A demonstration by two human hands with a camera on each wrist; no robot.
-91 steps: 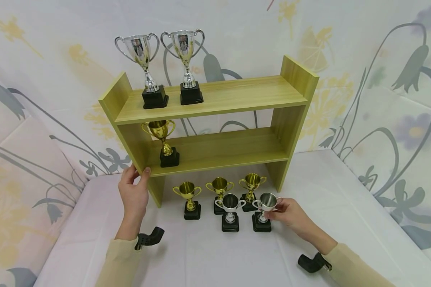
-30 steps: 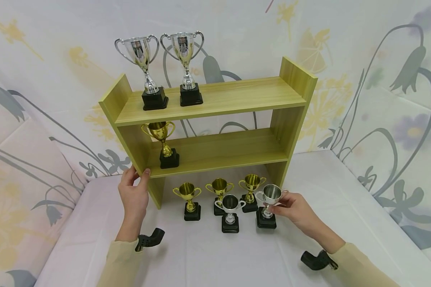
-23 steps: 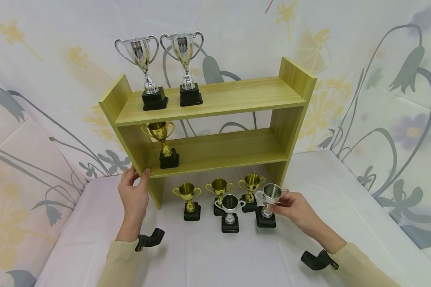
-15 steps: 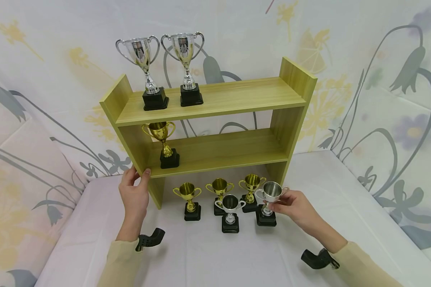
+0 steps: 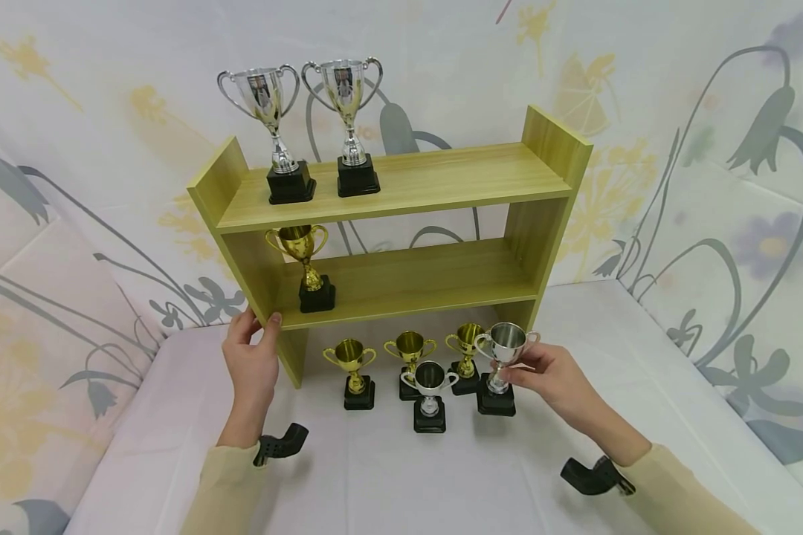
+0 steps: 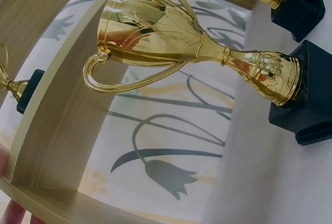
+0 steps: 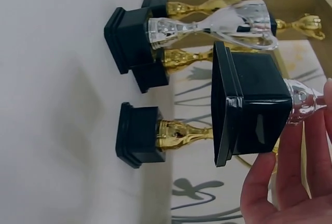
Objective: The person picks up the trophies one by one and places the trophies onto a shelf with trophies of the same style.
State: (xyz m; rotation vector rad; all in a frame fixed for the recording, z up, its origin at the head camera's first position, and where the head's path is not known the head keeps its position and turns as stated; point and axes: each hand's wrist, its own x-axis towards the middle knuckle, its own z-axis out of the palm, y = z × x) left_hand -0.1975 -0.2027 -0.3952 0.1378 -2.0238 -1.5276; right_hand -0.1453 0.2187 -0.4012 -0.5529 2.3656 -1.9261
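Observation:
My right hand [image 5: 552,375] holds a small silver trophy cup [image 5: 507,343] by its stem, fingers and thumb around it. In the right wrist view its black base [image 7: 254,102] hangs above the table, the bottom edge showing. My left hand [image 5: 250,368] grips the lower left side of the wooden shelf [image 5: 415,276], thumb at the front edge. Another small silver trophy [image 5: 430,394] stands on the table. Behind it are three gold trophies, the left one [image 5: 351,364], the middle one [image 5: 410,348] and the right one [image 5: 465,345], partly behind the held cup.
Two tall silver trophies, one at the left [image 5: 281,141] and one beside it [image 5: 352,134], stand on the top board. A gold trophy [image 5: 304,256] sits at the left of the middle board. A patterned cloth [image 5: 682,186] backs the white table [image 5: 388,483].
The right hand has raised the silver trophy off the table, moving it slightly right and back from beside the other silver one. The left hand keeps its hold on the shelf.

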